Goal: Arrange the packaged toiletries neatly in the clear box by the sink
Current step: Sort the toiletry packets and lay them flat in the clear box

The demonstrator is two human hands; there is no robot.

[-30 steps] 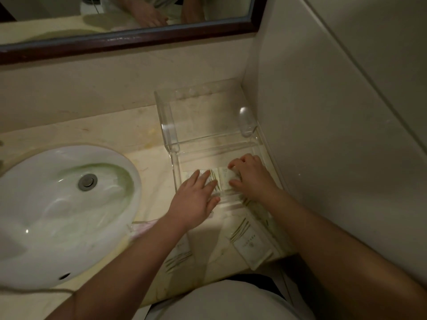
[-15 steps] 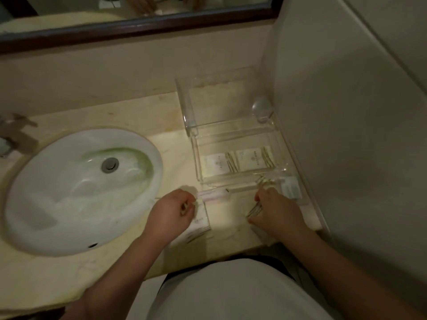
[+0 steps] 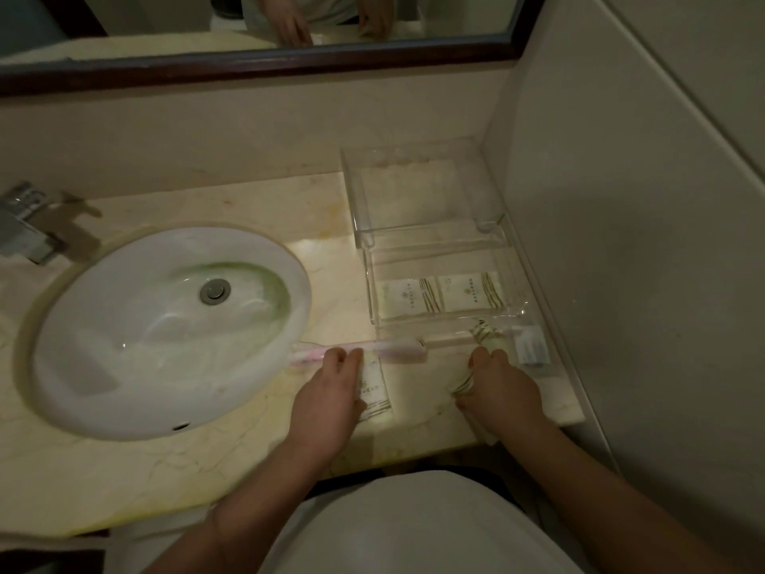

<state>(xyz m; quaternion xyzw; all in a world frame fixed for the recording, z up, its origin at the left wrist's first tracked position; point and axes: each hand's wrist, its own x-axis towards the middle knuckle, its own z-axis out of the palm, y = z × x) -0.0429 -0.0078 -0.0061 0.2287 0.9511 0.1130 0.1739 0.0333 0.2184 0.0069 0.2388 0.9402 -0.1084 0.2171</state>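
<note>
Left hand [image 3: 327,403]: over a sachet [image 3: 376,393] (grasp unclear)
Right hand [image 3: 501,387]: clasps a striped packet [image 3: 463,383]
Clear box [image 3: 371,302]: two sachets [image 3: 410,298] inside

Bathroom counter count.
Two hands, left hand [image 3: 327,401] and right hand [image 3: 499,387]; one clear box [image 3: 370,292] beyond the fingertips, two striped sachets [image 3: 407,298] [image 3: 470,292] inside; a third sachet [image 3: 374,393] under the left fingers; striped packaging [image 3: 463,383] in the right fingers, number unclear; one wrapped toothbrush [image 3: 385,350] at the left fingertips; one white pack [image 3: 532,345] right of the right fingers; one sink [image 3: 124,345].
</note>
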